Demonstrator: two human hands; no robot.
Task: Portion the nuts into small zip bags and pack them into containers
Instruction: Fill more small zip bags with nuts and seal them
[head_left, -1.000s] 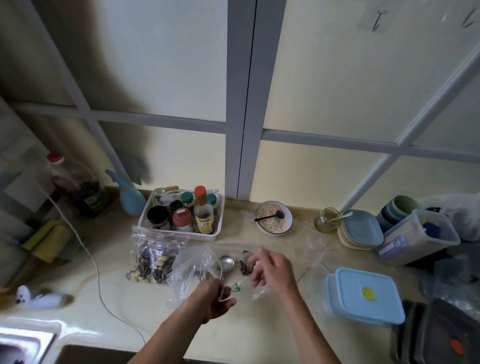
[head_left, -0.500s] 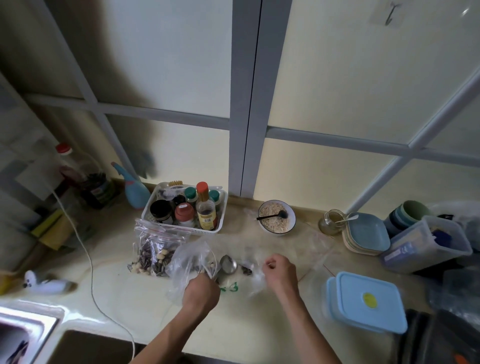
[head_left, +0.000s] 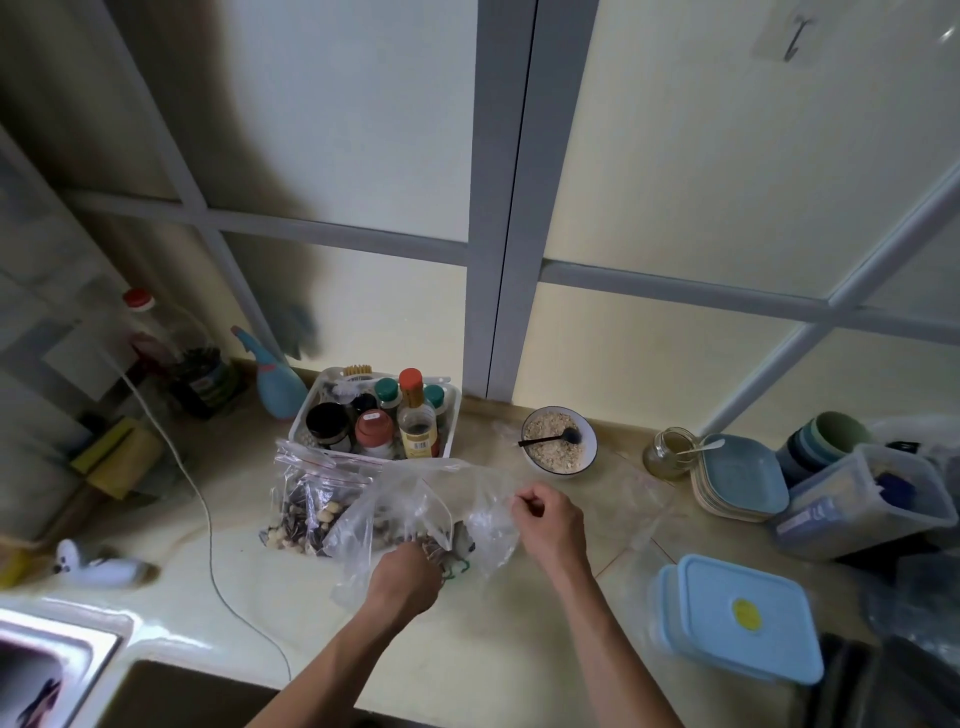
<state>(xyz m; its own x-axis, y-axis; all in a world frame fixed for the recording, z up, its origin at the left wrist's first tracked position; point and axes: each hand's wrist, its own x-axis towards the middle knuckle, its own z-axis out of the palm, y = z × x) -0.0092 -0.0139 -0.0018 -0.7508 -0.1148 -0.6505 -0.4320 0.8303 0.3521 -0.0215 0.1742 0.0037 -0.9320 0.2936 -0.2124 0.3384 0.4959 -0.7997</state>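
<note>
Raised now, right hand (head_left: 549, 525) pinches the clear bag (head_left: 415, 512); left hand (head_left: 405, 577) seemingly grips its lower edge.

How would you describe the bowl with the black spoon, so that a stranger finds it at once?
Start at the grey vertical window post and follow it down to the counter. Just right of its foot, between the white basket of bottles and a small glass jar, stands the bowl. It alone is round and white, filled with pale oat-like flakes, with a black spoon resting in it.

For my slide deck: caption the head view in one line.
Both hands, left and right, hold a clear plastic bag of nuts open on the counter, beside a filled zip bag.
</note>
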